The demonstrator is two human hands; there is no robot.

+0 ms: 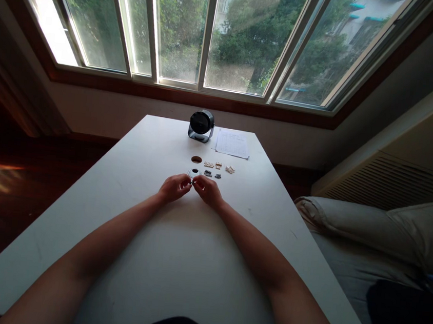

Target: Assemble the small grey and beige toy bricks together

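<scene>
Over the white table [186, 262] my left hand [175, 187] and my right hand [208, 189] meet, fingers closed and fingertips nearly touching. A small dark piece [192, 182] shows between the fingertips; it is too small for me to tell its kind. Just beyond them lies a round white ring-like dish [190, 172] with a dark centre. To its right are small dark pieces [208, 173] in rows and a smaller dark group [218, 176]. Behind these lie light tan pieces [209, 165], another tan group [218, 166] and a loose pale heap [230, 169].
A brown round disc or hole [196, 159] is beyond the white dish. Farther back stand a black round device on a stand [201, 125] and a printed paper sheet [233, 144]. A window [184, 29] is past the table; a cushioned seat [353, 220] lies right.
</scene>
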